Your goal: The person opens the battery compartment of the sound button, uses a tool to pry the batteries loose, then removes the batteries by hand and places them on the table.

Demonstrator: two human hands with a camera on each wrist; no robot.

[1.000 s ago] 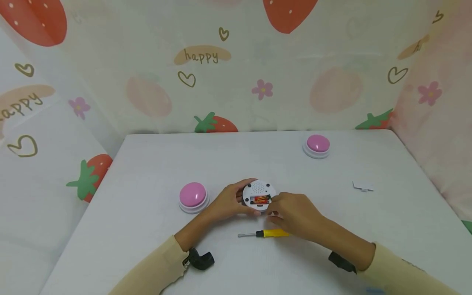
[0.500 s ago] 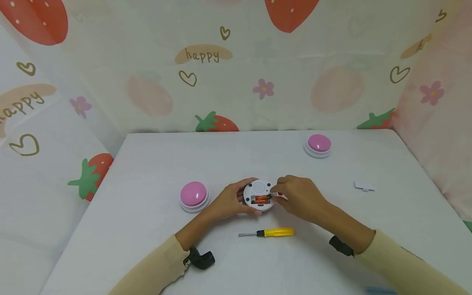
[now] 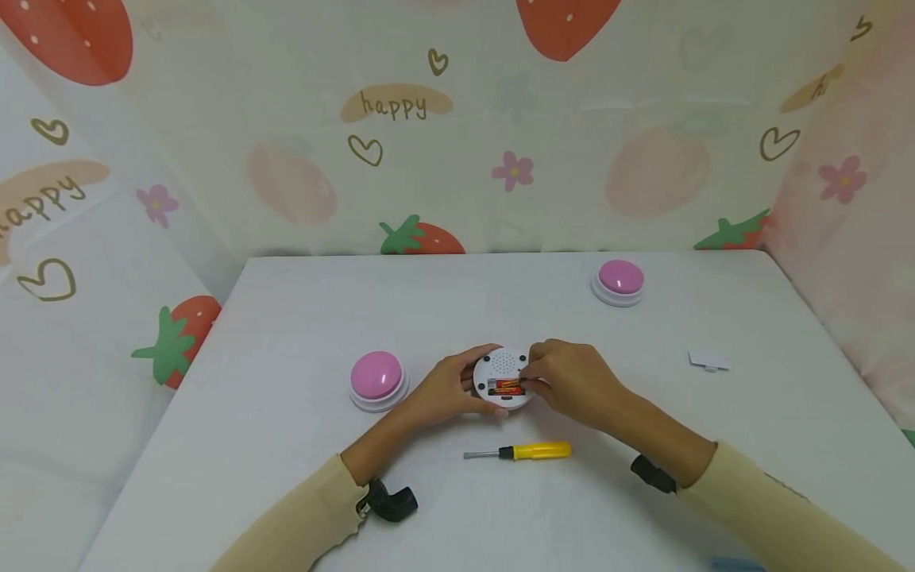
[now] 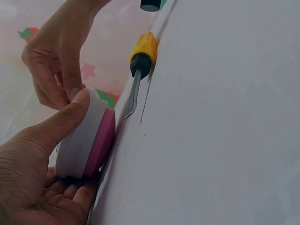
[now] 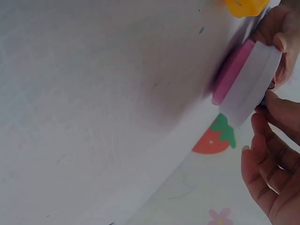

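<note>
Strawberry-print backdrop point(image 3: 557, 230): stands behind the overturned button point(image 3: 500, 364).
Tabletop point(image 3: 300, 310): white, spread all round the overturned button.
Left hand point(image 3: 446, 387): thumb and fingers curved about the overturned button's rim, gripping it.
Right hand point(image 3: 575, 377): at its right edge, thumb and forefinger nearly together by the batteries point(image 3: 504, 390); can't tell whether they pinch one.
Overturned button: mid-tabletop, tilted, pink face downward, perforated back up.
Near pink button point(image 3: 376, 376): upright, left of it.
Far pink button point(image 3: 620, 278): upright, well beyond it, rightward.
Yellow-handled screwdriver point(image 3: 539, 450): just nearside of it, blade leftward.
White flat piece point(image 3: 709, 360): well to its right.
Batteries: red, side by side in its back.
</note>
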